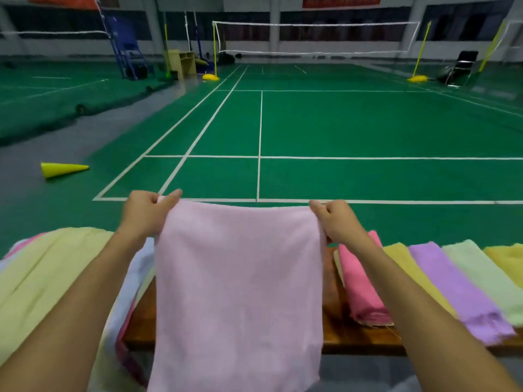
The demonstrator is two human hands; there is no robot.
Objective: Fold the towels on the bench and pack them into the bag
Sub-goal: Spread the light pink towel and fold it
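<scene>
Head view: left hand [145, 213] and right hand [338, 220] each pinch a top corner of a pale pink towel [237, 292], which hangs spread between them over the bench [359, 339]. More towels [452, 281] lie to either side.

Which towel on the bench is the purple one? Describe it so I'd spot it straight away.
Find the wooden bench at the near edge of the court, then the row of towels draped over its right part. The purple towel hangs third from the left there, between a yellow towel and a pale green towel.
</scene>
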